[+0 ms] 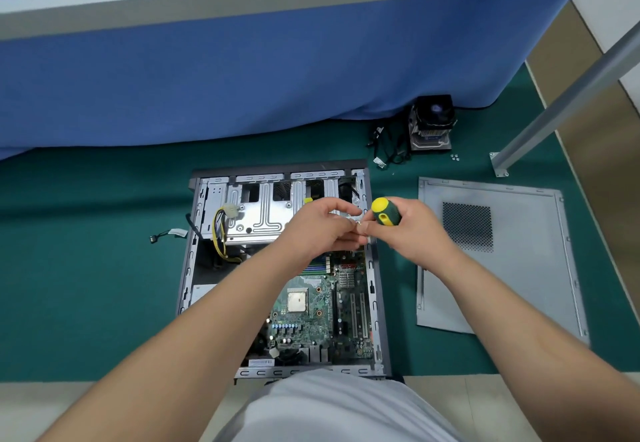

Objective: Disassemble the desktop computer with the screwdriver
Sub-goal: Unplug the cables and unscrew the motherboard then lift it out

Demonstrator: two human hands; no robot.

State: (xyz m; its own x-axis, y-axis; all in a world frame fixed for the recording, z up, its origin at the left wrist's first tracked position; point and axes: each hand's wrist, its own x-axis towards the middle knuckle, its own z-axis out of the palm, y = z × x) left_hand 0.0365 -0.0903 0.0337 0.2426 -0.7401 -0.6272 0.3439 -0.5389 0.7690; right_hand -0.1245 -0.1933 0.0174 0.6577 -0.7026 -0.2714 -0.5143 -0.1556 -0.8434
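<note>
Right now the desktop computer (284, 268) lies opened on the green floor mat (104, 268), near its front edge. Above the case's right wall, the right hand (412, 223) wraps its grip around the screwdriver (384, 212), while the left hand (325, 230) pinches something small at its fingertips (356, 223), too tiny to identify. Beside the case, toward the mat's right edge, lies the side panel (502, 268).

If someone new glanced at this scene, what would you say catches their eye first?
Most likely the two hands meeting mid-frame: the right hand grips a yellow-and-green screwdriver while the left hand pinches something small beside it. Below lies the open computer case, its green motherboard exposed, with the removed side panel to its right.
</note>
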